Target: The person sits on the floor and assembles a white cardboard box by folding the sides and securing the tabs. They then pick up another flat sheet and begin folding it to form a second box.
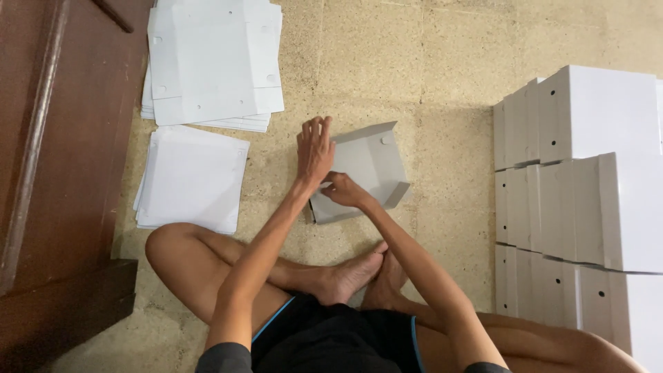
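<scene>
A grey cardboard blank (362, 173) is being worked on the floor (414, 62), directly in front of the crossed legs of a seated person. The sheet is lying flat for the most part, with its far edge and its right-hand flap already turned upward; its long axis is running diagonally, from the near left toward the far right.

The left hand (314, 148) is being pressed down on the near-left part of the blank, palm flat and fingers spread wide and pointing away from the body, so nothing is being gripped by it. The right hand (342, 188) is being held just beside the left wrist, at the near-left edge of the sheet, with the fingers curled narrowly; an edge or small flap appears to be pinched there, though the exact hold cannot be told. Both hands are thus being kept at the same corner, the left slightly farther out, and the bulk of the blank is lying to the right of and beyond them.

To the left, well apart from the hands, a stack of flat white sheets (190, 179) is lying on the floor, and a second stack of larger punched white blanks (214, 62) is lying beyond it. To the right, folded white boxes (587, 179) are being kept in rows. A dark wooden panel (62, 138) is standing along the left side.
</scene>
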